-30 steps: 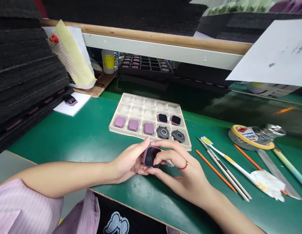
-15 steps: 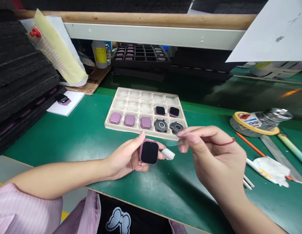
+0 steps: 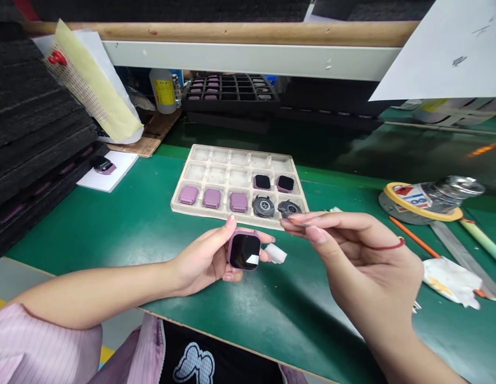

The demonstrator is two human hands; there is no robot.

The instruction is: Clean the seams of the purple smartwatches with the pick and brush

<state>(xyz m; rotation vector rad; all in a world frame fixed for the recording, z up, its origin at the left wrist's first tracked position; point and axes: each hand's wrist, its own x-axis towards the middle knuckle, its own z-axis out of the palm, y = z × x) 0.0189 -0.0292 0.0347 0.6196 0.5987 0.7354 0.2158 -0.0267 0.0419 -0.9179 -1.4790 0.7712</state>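
My left hand (image 3: 210, 250) grips a purple smartwatch case (image 3: 245, 250), its black screen facing up with a bright reflection low on it. A small white roll (image 3: 276, 254), like tissue or tape, sits by the fingertips of that hand. To the right, my right hand (image 3: 352, 250) pinches a thin film (image 3: 306, 224), seen nearly edge-on. Just beyond both hands lies a cream tray (image 3: 188, 210). It holds purple cases (image 3: 212, 198) face down, two watches with dark screens (image 3: 286, 183), and two round black watch backs (image 3: 264, 206).
At the right lie a jar with a metal top (image 3: 460, 186), a yellow-edged tape roll (image 3: 424, 213), an orange stick (image 3: 412, 234), a ruler (image 3: 460, 256) and crumpled tissue (image 3: 452, 280). Black foam trays (image 3: 36, 96) are stacked at left. A watch (image 3: 103, 164) rests on a white pad (image 3: 112, 181).
My right hand has turned and its fingers have come closer together; the clear film now shows edge-on. A bright reflection has appeared on the watch screen. My left hand has hardly moved.
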